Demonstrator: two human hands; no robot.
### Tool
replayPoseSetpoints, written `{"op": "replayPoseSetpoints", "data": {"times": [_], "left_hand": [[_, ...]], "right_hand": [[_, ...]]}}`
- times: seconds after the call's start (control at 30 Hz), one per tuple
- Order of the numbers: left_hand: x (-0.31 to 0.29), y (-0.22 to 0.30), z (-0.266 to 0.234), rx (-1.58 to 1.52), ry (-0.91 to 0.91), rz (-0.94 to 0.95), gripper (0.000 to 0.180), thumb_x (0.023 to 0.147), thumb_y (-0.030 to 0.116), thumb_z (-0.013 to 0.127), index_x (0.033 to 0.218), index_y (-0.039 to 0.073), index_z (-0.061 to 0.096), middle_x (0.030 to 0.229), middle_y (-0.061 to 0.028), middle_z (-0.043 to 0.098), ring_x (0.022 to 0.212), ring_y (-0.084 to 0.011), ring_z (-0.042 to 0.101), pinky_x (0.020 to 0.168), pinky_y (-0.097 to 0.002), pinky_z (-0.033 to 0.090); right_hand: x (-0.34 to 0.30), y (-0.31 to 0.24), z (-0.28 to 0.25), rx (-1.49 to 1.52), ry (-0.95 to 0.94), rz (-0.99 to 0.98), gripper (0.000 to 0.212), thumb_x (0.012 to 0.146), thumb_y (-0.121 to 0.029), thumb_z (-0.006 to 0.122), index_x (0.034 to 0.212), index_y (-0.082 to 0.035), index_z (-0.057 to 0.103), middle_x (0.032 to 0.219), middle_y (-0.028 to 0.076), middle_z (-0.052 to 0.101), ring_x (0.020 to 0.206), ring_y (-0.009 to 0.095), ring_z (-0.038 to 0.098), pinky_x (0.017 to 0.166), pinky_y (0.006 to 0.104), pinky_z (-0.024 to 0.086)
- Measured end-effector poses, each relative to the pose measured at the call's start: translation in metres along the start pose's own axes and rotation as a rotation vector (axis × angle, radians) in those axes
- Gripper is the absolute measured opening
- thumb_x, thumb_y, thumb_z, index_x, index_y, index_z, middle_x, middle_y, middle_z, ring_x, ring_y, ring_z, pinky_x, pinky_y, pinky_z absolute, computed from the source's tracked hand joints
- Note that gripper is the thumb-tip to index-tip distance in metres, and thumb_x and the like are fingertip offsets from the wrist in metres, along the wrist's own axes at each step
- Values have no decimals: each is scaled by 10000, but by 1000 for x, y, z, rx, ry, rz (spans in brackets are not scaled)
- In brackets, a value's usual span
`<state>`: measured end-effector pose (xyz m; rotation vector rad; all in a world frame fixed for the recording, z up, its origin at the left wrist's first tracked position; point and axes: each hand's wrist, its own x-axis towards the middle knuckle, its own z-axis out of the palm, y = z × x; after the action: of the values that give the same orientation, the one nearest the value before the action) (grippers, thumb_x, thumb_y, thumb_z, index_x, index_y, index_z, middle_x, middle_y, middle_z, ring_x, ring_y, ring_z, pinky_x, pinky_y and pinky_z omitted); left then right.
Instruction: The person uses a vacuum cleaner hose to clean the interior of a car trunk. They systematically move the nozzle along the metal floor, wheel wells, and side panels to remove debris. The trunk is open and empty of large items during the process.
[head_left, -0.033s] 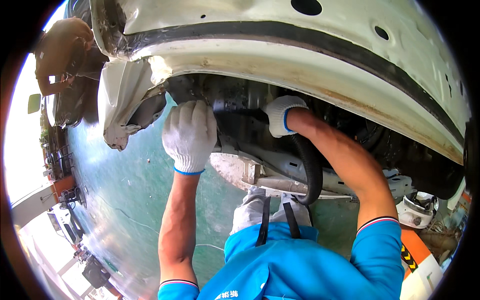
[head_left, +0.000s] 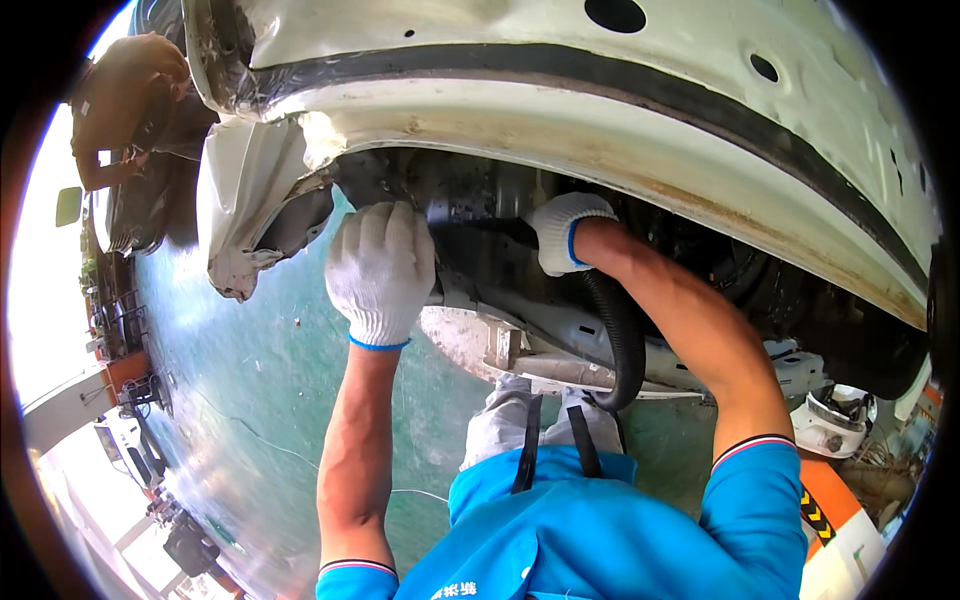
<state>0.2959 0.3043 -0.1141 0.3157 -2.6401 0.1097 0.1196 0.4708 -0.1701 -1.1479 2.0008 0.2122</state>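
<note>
Leaving slack in the black corrugated hose (head_left: 628, 350) should steady the right hand (head_left: 560, 232), apart from the left hand (head_left: 380, 265), though I cannot tell what either grips.

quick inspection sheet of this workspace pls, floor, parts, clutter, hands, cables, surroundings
Surface: green floor, shiny in places
Job's things: white car body, brownish marks along its lower edge; black ribbed hose, curved
Clutter: white tub at right
Hands: both gloved; left hand at the frame, fingertips hidden; right hand at the hose's upper end, grip hidden
Cables: thin pale line on the floor, possibly a cable
Surroundings: another person, upper left
</note>
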Motion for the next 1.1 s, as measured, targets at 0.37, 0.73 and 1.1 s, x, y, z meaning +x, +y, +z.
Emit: {"op": "replayPoseSetpoints", "data": {"times": [0.37, 0.73, 1.1], "left_hand": [[-2, -2, 2, 10, 13, 27, 146, 934, 177, 771, 1035, 71, 775, 1028, -100, 767, 918, -308, 731, 813, -438, 594], [0, 0, 3, -8, 39, 44, 163, 884, 149, 781, 1018, 60, 754, 996, -117, 754, 894, -330, 719, 785, -446, 596], [-1, -1, 1, -5, 39, 50, 136, 928, 182, 772, 1010, 75, 791, 1020, -99, 785, 905, -307, 741, 801, -430, 600]], "right_hand": [[9, 10, 6, 67, 170, 84, 589, 844, -150, 660, 1431, -100, 681, 1169, 214, 795, 1089, 424, 769, 891, 529, 629], [5, -9, 21, 46, 132, 65, 511, 864, -174, 663, 1369, -132, 731, 1174, 218, 795, 1093, 421, 772, 909, 527, 627], [31, 10, 10, 162, 313, 216, 592, 888, -134, 631, 1474, -220, 630, 1158, 208, 791, 1081, 428, 771, 874, 546, 627]]}}
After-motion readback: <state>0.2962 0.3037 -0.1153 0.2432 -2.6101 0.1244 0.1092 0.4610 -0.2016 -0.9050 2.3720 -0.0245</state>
